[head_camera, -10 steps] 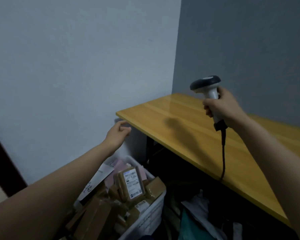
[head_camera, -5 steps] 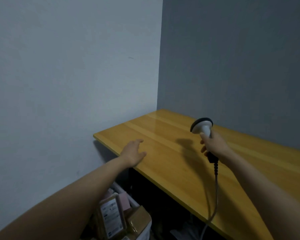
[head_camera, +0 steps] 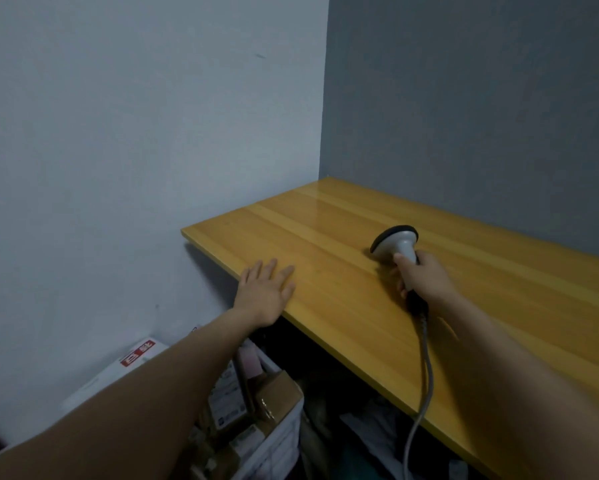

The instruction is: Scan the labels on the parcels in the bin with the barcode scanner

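Note:
My right hand (head_camera: 424, 280) grips the handle of a grey barcode scanner (head_camera: 396, 245), whose black-rimmed head lies on or just above the wooden table (head_camera: 325, 244). Its cable (head_camera: 424, 386) trails down over the table's front edge. My left hand (head_camera: 266, 292) rests flat with spread fingers on the table's near left edge, holding nothing. Below, a white bin (head_camera: 284, 441) holds several brown cardboard parcels (head_camera: 275, 398), one with a white label (head_camera: 227, 401). My left forearm covers much of the bin.
A white box with a red label (head_camera: 131, 362) leans against the pale wall left of the bin. Under the table lie dark clutter and pale bags (head_camera: 370, 441). A grey wall backs the table.
The view has tilted up from the bin to the table. My right hand has lowered the scanner toward the tabletop. My left hand has come down flat on the table edge.

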